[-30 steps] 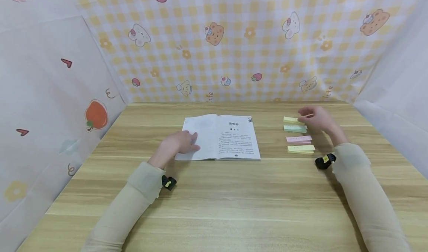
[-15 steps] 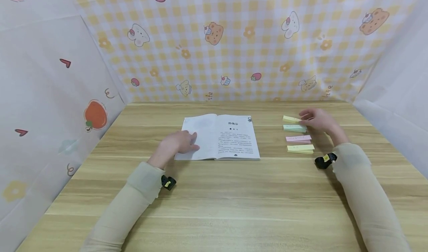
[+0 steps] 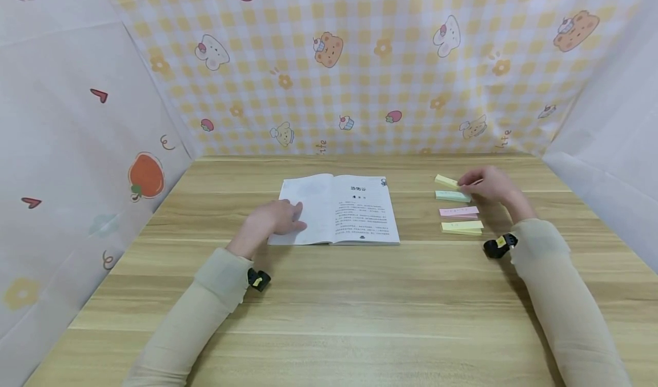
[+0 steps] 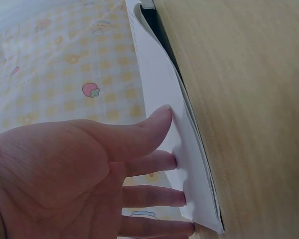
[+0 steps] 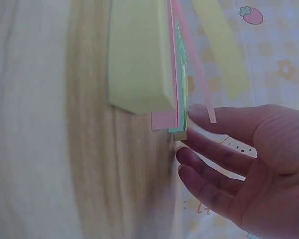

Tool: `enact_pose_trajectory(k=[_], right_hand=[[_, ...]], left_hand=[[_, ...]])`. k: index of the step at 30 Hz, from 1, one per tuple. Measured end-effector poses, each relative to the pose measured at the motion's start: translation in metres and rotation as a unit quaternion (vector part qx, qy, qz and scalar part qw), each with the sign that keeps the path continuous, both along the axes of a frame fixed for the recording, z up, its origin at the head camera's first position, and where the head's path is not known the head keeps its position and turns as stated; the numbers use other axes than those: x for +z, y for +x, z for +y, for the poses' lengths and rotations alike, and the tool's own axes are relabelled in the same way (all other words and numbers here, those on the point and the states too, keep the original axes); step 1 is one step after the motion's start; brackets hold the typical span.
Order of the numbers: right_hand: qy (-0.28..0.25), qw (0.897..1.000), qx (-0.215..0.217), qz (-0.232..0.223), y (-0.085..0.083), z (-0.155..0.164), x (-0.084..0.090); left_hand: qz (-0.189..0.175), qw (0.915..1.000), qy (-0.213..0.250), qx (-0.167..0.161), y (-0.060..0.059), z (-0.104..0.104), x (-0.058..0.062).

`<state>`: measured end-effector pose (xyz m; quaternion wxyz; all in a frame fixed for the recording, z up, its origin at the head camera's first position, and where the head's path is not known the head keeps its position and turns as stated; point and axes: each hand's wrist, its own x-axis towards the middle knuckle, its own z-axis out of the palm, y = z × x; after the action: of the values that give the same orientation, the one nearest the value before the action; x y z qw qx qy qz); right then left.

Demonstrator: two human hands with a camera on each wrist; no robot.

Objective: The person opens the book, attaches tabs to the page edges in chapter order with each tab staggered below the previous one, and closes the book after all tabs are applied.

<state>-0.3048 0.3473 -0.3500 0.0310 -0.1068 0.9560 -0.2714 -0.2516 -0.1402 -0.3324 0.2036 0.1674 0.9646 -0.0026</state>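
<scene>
An open book lies on the table, its right page printed with text. My left hand rests on the left page, fingers straight and thumb apart; the left wrist view shows the fingertips touching the paper. To the right, several sticky note pads lie in a column. My right hand pinches the right end of the farthest yellow sticky note pad between thumb and fingers. Nearer are a green pad, a pink pad and another yellow pad. Handwriting shows on their top strips.
The wooden table runs back to a checked yellow cloth with cartoon prints. White cloth hangs at the left side. In the right wrist view, the near yellow pad partly covers the pink and green ones.
The farthest yellow pad has turned, its right end swinging toward the person. My right hand has shifted slightly and closed on that end. My left hand stays on the page.
</scene>
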Motion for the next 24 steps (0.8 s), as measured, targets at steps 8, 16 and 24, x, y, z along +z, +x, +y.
enact_pose_trajectory(k=[8, 16, 24], right_hand=[[0.010, 1.000, 0.007, -0.001, 0.0010, -0.0019, 0.0017], [0.024, 1.000, 0.007, -0.005, 0.0004, -0.0029, 0.0035], [0.001, 1.000, -0.028, -0.012, 0.0004, 0.0043, 0.0007]], left_hand=[[-0.002, 1.0000, 0.002, -0.002, 0.0004, -0.0002, 0.0012], [-0.002, 1.0000, -0.001, -0.005, 0.0009, 0.0000, 0.0023], [-0.001, 1.0000, 0.003, -0.005, 0.0007, -0.0004, 0.0018]])
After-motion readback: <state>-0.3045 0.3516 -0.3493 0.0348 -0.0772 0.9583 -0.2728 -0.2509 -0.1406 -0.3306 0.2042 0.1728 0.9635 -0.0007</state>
